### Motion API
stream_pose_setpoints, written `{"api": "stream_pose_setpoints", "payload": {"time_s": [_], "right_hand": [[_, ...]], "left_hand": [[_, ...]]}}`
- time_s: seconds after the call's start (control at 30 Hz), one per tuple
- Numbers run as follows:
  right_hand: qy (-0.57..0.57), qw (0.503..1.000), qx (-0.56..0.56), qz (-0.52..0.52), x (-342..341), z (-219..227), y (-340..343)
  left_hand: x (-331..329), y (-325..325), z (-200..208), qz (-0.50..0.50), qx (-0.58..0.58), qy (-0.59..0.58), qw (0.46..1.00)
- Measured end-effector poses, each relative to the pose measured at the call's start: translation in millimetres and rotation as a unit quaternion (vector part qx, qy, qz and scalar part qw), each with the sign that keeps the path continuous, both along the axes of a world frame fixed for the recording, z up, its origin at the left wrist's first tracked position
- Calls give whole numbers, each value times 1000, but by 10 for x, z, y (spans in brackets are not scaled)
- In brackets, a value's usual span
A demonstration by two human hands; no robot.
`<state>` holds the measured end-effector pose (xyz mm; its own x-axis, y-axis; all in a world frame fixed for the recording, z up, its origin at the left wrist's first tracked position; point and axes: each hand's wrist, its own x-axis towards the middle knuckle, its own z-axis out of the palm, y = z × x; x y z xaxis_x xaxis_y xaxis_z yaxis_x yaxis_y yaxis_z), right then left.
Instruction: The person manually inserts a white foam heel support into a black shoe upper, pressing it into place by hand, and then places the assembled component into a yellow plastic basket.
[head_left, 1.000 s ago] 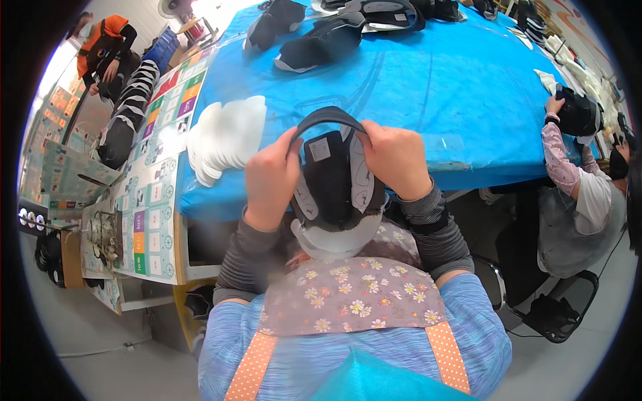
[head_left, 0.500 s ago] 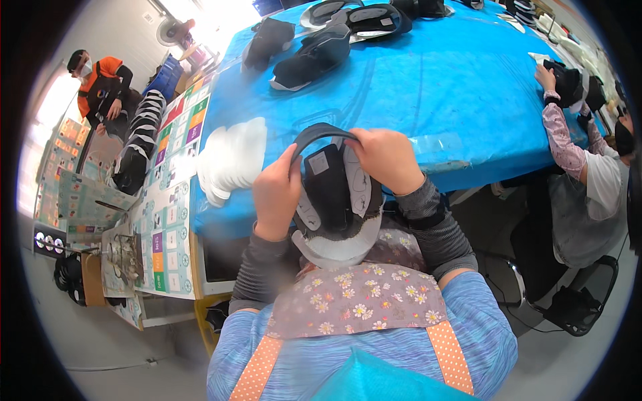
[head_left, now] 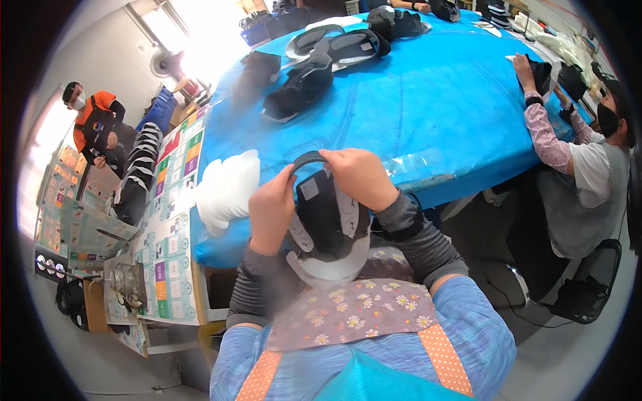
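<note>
Just above my lap, at the near edge of the blue-covered table, is what looks like a black shoe upper [head_left: 323,212]. It has a pale label on its tongue, light grey patterned side pieces inside and a white padded edge at the bottom. My left hand [head_left: 271,212] pinches the left side of its curved black rim. Gripping the top right of that rim is my right hand [head_left: 361,175], so the band arches between both hands. The fingertips behind the rim are hidden. A stack of white cut pieces [head_left: 227,187] lies on the table to the left of my left hand.
More black uppers [head_left: 299,87] lie farther back on the blue table cover [head_left: 428,113]. At the right, a seated person [head_left: 568,147] handles black pieces. A person in orange [head_left: 100,127] is at the left, near a row of nested black-and-white uppers [head_left: 137,174] beside the printed-covered side table [head_left: 170,254].
My hands and the upper appear slightly lower and farther left, with the right hand closer to the left along the rim. The whole view has also shifted a little.
</note>
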<state>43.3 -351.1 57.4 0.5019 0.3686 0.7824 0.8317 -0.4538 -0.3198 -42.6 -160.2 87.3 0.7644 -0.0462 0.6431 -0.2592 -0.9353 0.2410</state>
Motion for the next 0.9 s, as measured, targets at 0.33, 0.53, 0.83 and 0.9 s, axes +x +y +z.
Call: {"api": "stream_pose_setpoints", "payload": {"time_s": [0.33,0.53,0.83,0.9], "right_hand": [[7,999,-54,3,70,-2,42],[41,999,-20,4,0,0,131],[158,976,-129,-78,-34,-212,-118],[118,985,-95,-83,-47,-165,-73]], "left_hand": [[136,-66,59,-41,39,-17,998],[189,-37,-50,-62,29,-74,995],[-172,88,-33,134,-5,179,975],[-185,77,-25,121,-5,156,980]]}}
